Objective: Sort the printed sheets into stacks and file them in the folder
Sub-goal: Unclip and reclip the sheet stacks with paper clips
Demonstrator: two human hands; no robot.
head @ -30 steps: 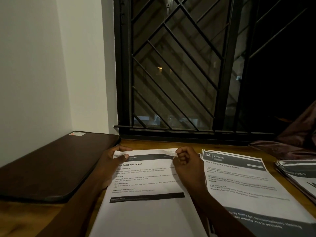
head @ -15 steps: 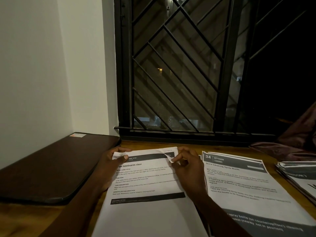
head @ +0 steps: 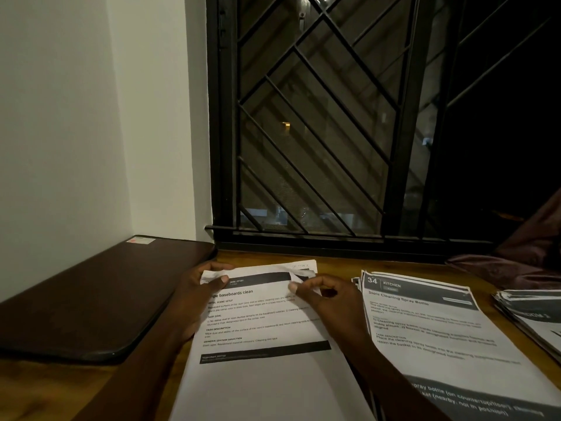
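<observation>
Left hand (head: 194, 296) pinches the far-left corner of the top sheet (head: 261, 311) ("Wipe baseboards clean"), thumb on top. Right hand (head: 331, 302) pinches its curled far-right corner between thumb and forefinger. The sheet lies on the centre stack (head: 267, 390), mid-table (head: 340, 262), head toward the far edge.

Likely step: peeling one sheet off to route it.
- Check the pinch holds a single ply; another sheet's corner shows just behind it.
- Lift both corners evenly so it doesn't crease.
- Read the header band before choosing a pile: kitchen stack (head: 440, 335) just beside on the right, third stack (head: 534, 314) at the right edge.

Hard to tell:
- The header band is partly under the thumb and the curl, and its print is too small.
- The third stack is cut off by the frame, and its heading is unreadable.
- Forearms cover the near parts of the stacks.
- The dark flat case (head: 100, 296) at the left edge may be the folder; can't confirm.
</observation>
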